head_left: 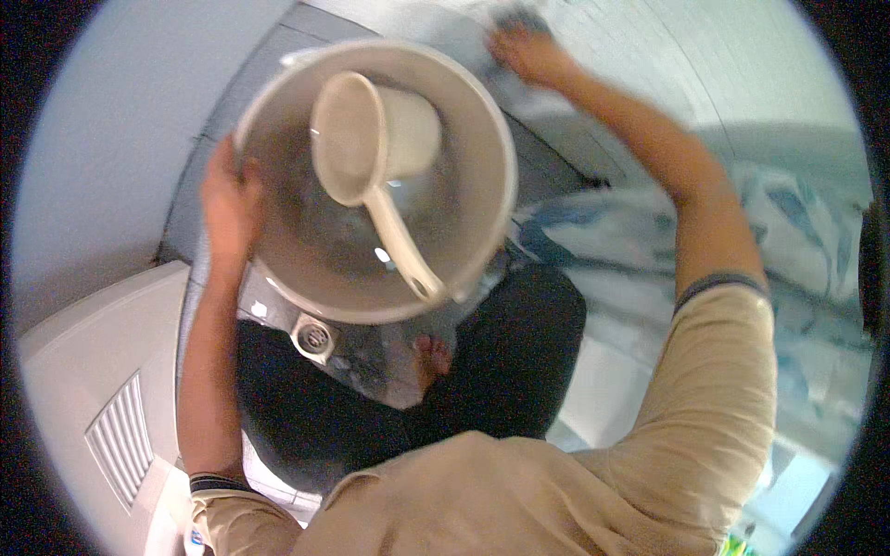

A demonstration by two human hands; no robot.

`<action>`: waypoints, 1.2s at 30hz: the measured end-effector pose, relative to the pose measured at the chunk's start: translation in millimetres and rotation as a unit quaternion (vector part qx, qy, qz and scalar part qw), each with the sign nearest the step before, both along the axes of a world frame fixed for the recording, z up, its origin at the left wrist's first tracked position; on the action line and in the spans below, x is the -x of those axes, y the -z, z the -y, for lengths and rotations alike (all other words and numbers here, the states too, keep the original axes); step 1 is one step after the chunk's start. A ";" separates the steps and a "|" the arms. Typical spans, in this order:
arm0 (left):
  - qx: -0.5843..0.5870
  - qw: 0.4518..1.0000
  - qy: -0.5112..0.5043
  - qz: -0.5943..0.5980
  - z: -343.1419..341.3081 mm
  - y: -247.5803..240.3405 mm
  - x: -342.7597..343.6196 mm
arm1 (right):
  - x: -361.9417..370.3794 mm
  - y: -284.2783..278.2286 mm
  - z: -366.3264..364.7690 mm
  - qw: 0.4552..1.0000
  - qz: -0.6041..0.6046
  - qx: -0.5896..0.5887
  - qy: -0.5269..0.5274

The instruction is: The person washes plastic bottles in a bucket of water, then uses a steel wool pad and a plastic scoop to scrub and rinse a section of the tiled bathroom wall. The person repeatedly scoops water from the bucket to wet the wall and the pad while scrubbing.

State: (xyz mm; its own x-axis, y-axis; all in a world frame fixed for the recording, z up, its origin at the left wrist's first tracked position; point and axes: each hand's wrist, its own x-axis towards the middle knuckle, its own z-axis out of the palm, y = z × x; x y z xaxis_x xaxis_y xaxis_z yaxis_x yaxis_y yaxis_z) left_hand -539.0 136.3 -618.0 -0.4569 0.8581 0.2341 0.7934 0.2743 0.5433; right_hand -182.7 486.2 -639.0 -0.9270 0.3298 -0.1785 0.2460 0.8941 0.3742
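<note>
A large beige bucket [278,287] stands before me with some water in it. Inside floats or rests a cream water dipper [405,236], its handle slanting toward the bucket's near right rim. My left hand [232,206] grips the bucket's left rim, thumb over the edge. Far right of the bucket, my right hand [533,56] is stretched out against a pale wall surface [649,46]. Its fingers are closed over a dark grey pad [521,18], blurred by motion, so its exact kind is unclear.
Grey floor tiles [269,79] lie under the bucket. A square floor drain cover [313,339] sits at the near side, by my knees. A white door with a slatted vent [120,440] is at lower left. A blue-and-white patterned curtain [612,232] hangs on the right.
</note>
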 end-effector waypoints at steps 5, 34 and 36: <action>0.070 0.996 -0.026 0.054 1.2 -3.8 -2.2 | -21.8 -63.6 -1.1 0.992 0.017 -0.106 -0.058; -0.005 0.994 -0.031 0.108 2.2 -16.4 -13.5 | 91.9 -20.4 -20.3 0.988 -0.071 -0.130 -0.051; -0.005 0.995 -0.031 0.098 2.6 -12.9 -13.0 | 188.6 -14.9 -55.1 0.935 -0.250 -0.214 -0.134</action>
State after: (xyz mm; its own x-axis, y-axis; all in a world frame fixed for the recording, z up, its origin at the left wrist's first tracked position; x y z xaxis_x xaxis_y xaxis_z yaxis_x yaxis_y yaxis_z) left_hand -526.0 133.7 -605.1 -0.5474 0.8243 0.1443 0.6533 0.3132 0.6893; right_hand -371.4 541.3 -624.2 -0.9190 0.0158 0.3941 0.2742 0.7437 0.6097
